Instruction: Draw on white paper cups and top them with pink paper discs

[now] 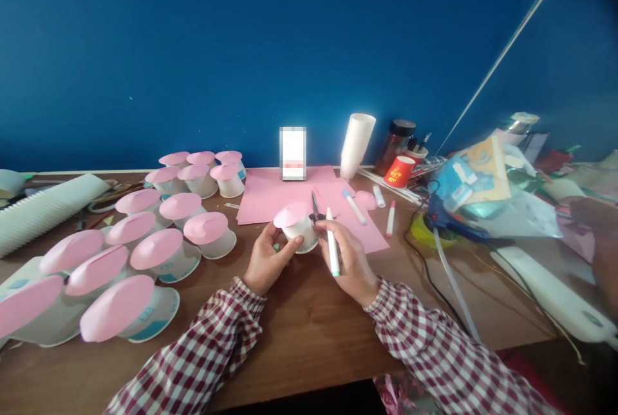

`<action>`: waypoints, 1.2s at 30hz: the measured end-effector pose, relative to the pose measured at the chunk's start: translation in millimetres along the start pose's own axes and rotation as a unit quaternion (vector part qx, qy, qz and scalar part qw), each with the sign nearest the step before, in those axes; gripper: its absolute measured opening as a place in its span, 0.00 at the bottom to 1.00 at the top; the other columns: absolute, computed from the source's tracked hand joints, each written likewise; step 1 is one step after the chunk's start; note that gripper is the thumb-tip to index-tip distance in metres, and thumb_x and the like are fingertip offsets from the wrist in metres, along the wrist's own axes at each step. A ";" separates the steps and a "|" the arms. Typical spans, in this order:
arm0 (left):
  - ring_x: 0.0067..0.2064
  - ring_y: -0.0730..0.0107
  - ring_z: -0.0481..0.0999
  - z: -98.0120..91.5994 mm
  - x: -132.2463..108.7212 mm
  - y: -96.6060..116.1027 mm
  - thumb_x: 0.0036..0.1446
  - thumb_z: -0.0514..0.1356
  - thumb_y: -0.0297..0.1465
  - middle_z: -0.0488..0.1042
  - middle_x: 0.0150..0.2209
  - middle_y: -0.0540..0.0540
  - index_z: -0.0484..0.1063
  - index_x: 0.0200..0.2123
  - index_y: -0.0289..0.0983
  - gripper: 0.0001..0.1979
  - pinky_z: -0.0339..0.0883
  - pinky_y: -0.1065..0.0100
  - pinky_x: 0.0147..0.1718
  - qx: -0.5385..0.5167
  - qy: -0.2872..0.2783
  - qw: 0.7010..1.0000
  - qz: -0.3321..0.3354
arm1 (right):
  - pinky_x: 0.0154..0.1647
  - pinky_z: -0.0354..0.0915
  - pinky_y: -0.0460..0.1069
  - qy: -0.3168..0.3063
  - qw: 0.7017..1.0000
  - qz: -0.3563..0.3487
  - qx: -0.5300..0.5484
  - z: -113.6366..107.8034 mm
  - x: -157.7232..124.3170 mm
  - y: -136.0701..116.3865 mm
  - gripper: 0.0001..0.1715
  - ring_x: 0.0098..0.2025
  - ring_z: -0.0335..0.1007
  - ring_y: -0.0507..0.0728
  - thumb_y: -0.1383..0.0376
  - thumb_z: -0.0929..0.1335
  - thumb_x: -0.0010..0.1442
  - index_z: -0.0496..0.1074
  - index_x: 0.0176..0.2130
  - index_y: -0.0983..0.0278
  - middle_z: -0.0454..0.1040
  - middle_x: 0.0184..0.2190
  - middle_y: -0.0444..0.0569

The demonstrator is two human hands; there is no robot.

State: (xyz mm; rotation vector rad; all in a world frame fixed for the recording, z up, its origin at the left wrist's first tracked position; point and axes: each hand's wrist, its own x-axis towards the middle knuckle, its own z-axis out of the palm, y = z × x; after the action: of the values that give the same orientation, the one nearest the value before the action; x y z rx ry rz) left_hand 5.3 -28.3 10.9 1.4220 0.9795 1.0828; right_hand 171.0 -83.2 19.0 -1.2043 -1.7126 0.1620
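My left hand (268, 262) is closed around an upturned white paper cup (307, 230) with a shallow pink paper cone (292, 214) on top. A white marker (333, 245) with a green end slants through the fingers of my right hand (355, 260), beside the cup. The right fingertips come close to the cup's side; whether they touch it I cannot tell. Just behind lies a dark pair of scissors (315, 204), partly hidden by the cup and hand. Pink paper sheets (270, 193) lie flat beyond.
Several cone-topped cups (167, 248) fill the table's left side. A stack of white cups (358, 145), a red cup (400, 172) and a dark jar (396, 141) stand at the back. Markers (355, 206) lie to the right, near a blue glue gun (451, 222), cables and a white power strip (550, 293).
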 end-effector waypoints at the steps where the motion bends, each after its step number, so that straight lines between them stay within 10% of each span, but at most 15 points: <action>1: 0.22 0.82 0.63 0.0 0.0 -0.3 0.49 0.65 0.40 0.73 0.38 0.44 0.66 0.49 0.33 0.27 0.61 0.77 0.16 0.002 -0.003 1.000 0.001 | 0.52 0.67 0.53 -0.002 1.000 0.000 0.002 0.0 0.1 -0.1 0.17 0.50 0.69 0.57 0.72 0.63 0.62 0.64 0.51 0.61 0.72 0.46 0.52; 20: 0.24 0.76 0.64 2.7 -2.1 7.6 0.49 0.63 0.37 0.71 0.27 0.50 0.70 0.45 0.32 0.21 0.62 0.72 0.24 0.210 0.000 0.977 0.017 | 0.52 0.66 0.53 -0.041 0.999 0.026 0.005 -0.8 1.1 -1.3 0.18 0.50 0.69 0.57 0.71 0.63 0.62 0.63 0.52 0.61 0.71 0.47 0.52; 36: 0.48 0.57 0.73 1.1 -5.7 5.7 0.39 0.70 0.38 0.67 0.53 0.34 0.55 0.58 0.37 0.44 0.71 0.68 0.34 0.076 0.014 0.997 0.013 | 0.51 0.67 0.55 -0.031 0.999 0.029 -0.007 -0.3 1.2 1.8 0.17 0.50 0.69 0.58 0.70 0.62 0.62 0.64 0.51 0.62 0.72 0.46 0.53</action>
State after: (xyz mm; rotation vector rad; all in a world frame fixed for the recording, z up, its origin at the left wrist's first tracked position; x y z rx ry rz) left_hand 4.9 -34.7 16.0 1.5491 1.0855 1.0680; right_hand 172.4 -81.5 18.9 -1.2721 -1.7359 0.2255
